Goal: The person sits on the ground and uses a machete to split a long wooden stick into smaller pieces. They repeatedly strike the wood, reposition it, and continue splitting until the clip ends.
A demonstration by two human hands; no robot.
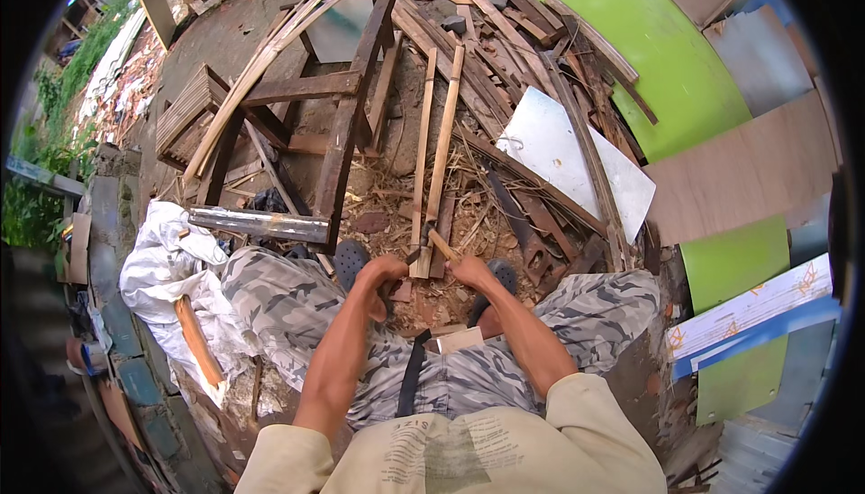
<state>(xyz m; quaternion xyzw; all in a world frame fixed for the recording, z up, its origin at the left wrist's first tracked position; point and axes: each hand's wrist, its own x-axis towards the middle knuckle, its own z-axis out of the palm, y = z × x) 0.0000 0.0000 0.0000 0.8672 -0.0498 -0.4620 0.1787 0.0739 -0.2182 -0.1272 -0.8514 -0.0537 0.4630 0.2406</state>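
Two long pale wood strips (443,143) stretch away from between my feet, their near ends close together. My right hand (470,271) is closed round the pale wooden handle of a hammer (441,244); its dark head lies over the near ends of the strips. Just left of those ends, my left hand (386,269) is closed, with a short dark piece showing at its fingers. What that piece is, I cannot make out.
A dark wooden frame (347,125) stands ahead on the left. Scrap planks (505,53) and a white panel (577,156) lie to the right, before green boards (658,62). A white sack (167,260) sits by my left knee. Wood shavings litter the ground.
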